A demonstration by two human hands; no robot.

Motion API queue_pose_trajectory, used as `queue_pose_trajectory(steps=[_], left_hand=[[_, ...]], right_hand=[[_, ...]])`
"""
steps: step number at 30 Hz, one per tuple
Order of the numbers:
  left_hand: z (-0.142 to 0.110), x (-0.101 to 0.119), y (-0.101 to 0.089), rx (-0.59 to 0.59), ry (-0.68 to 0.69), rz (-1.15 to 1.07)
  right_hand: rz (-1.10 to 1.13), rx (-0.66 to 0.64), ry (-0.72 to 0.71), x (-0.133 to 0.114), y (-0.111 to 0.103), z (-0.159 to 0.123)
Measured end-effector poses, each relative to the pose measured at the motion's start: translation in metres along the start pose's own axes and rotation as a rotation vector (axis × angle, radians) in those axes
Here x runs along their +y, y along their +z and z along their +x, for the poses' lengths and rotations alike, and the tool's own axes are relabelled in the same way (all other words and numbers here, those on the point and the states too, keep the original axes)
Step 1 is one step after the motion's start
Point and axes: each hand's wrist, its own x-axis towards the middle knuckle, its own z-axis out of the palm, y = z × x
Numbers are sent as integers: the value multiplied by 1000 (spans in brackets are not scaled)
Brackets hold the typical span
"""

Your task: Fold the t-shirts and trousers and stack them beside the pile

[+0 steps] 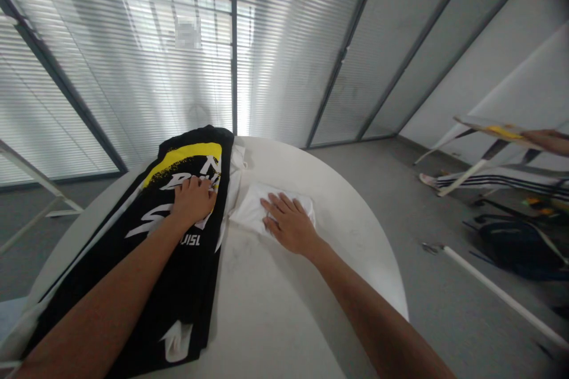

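Has the left hand (193, 201) at half past eight from the centre of the view, palm down on a black garment (189, 284), with fingers close together and slightly bent; cannot tell about any pinch of the fabric. Has the right hand (291, 224) just off centre at six o'clock, palm down, fully open, with fingers a little spread, resting on top of a white bundle (251, 210) without gripping it. Cannot tell cloth from plastic there. Beneath both, a round white table (355, 260). From nearly ten o'clock down past seven, the garment, long and folded, with white letters and a yellow band (191, 157) toward the far end; along its three-o'clock edge, close by the bundle, some white cloth (239, 157). From ten to one o'clock, beyond the table, blinds (178, 83) behind glass. Near three o'clock, blurred, a second table (478, 124) with another person's arm (549, 141) and, lower, a striped trouser leg (502, 180). Between three and four, on the floor, a dark bag (518, 249); nearer, a white pole (498, 293).
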Motion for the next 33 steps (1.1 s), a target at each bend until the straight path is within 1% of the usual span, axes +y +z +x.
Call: queue_pose_trajectory(steps=[3,7,10,12,14,18,24,26,27,29,30,32,33], left_hand=[[-1,2,5,-29,15,28],[1,2,1,-43,4,40],[0,2,-1,-41,1,49],[-1,3,-1,-34,6,49],[-2,3,0,-28,6,47],[-2,3,0,-11,12,50],[-2,3,-1,-25,13,49],[-2,3,-1,-27,13,55],[-2,3,-1,-27,14,59],[-2,3,-1,-27,14,65],[-2,2,0,-24,14,68],[-2,2,1,-14,17,73],[-2,2,2,-8,18,73]], right_hand=[[-65,28,229,26,2,-3],[-135,64,532,79,0,-16],[-134,61,754,115,-5,-29],[-125,66,851,131,-7,-36],[-120,71,895,139,-9,-39],[-74,71,924,140,-10,-39],[-49,117,963,140,-7,-38],[-51,166,954,140,-6,-38],[-61,219,938,139,-7,-37],[-88,366,856,137,-9,-33],[-94,438,784,134,-10,-31],[-67,528,579,124,-11,-26],[-39,537,464,116,-11,-23]])
